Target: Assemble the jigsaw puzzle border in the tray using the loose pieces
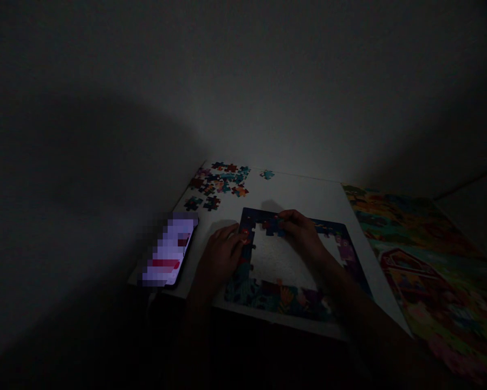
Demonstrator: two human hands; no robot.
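Observation:
A partly built jigsaw puzzle frame (276,297) lies on a white board (308,195) in a dark room. My left hand (219,257) rests with curled fingers on the frame's upper left corner. My right hand (304,230) pinches a dark blue puzzle piece (272,225) at the frame's top edge. The frame's middle shows bare white board.
Several loose puzzle pieces (219,184) lie in a heap at the board's far left, one (266,174) apart from them. A lit phone (170,252) lies at the board's left edge. A colourful picture sheet (426,260) covers the right side. A plain wall stands behind.

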